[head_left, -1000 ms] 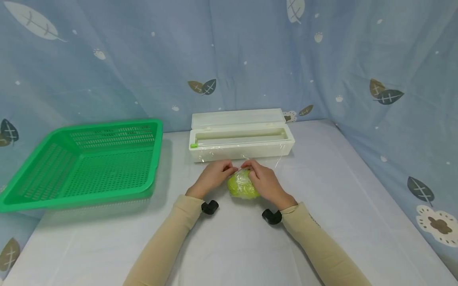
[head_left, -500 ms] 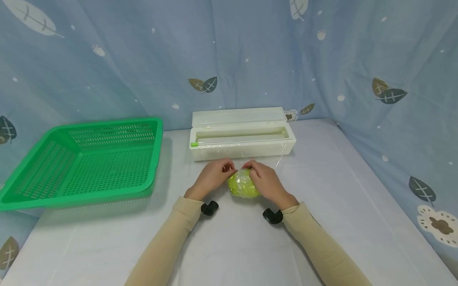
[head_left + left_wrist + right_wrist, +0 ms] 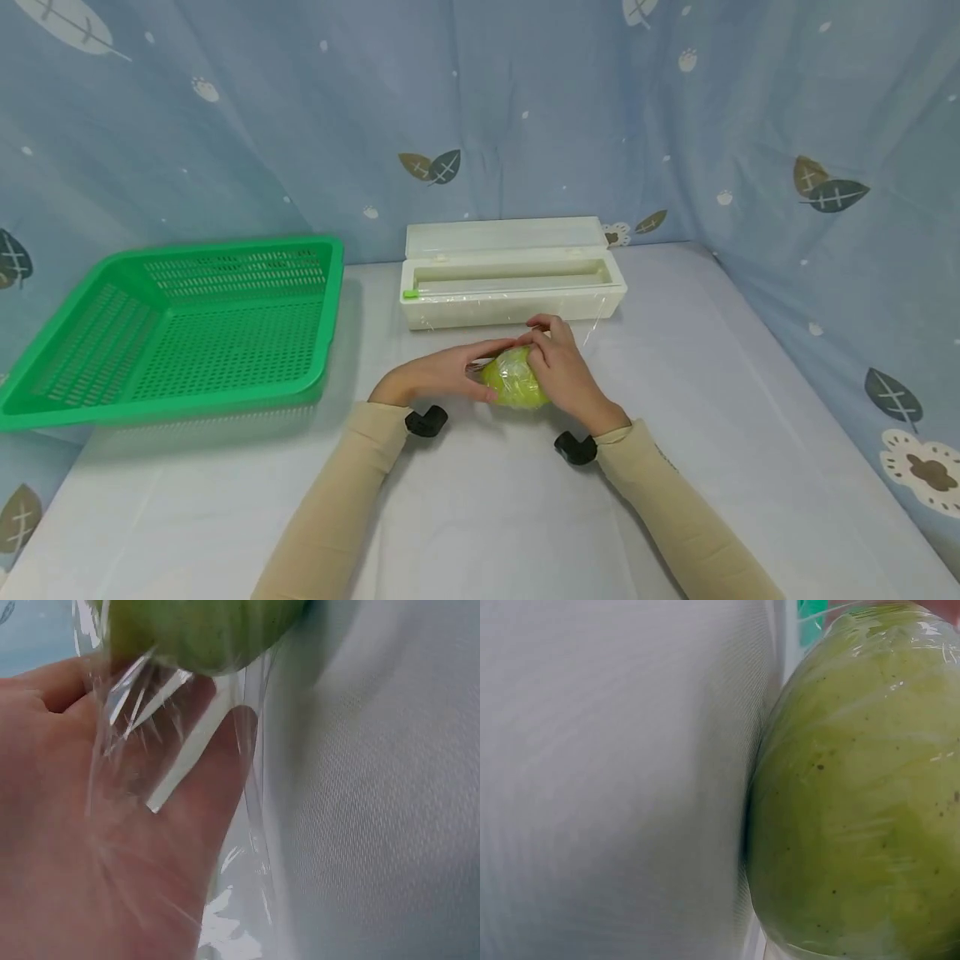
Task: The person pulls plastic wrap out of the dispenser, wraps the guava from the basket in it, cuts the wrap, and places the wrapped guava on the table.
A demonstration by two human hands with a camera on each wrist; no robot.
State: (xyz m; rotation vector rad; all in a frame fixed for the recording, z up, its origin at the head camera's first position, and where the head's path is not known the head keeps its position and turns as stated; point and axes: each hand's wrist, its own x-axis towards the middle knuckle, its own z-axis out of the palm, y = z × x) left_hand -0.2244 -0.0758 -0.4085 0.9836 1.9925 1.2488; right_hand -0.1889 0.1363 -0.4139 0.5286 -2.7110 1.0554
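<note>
Wrapping seems in hand: the green fruit point(image 3: 517, 382) sits on the surface point(image 3: 487, 517) between the spread left hand point(image 3: 442, 372) and bent-fingered right hand point(image 3: 562, 373); whether that pinches anything, I cannot tell. Next probably calls for tucking loose film point(image 3: 178, 769).

— Can any lettering be read?
— None can be read. A small dark marking point(image 3: 665, 457) is seen on the right sleeve point(image 3: 678, 510), but it is too small to be deciphered.
</note>
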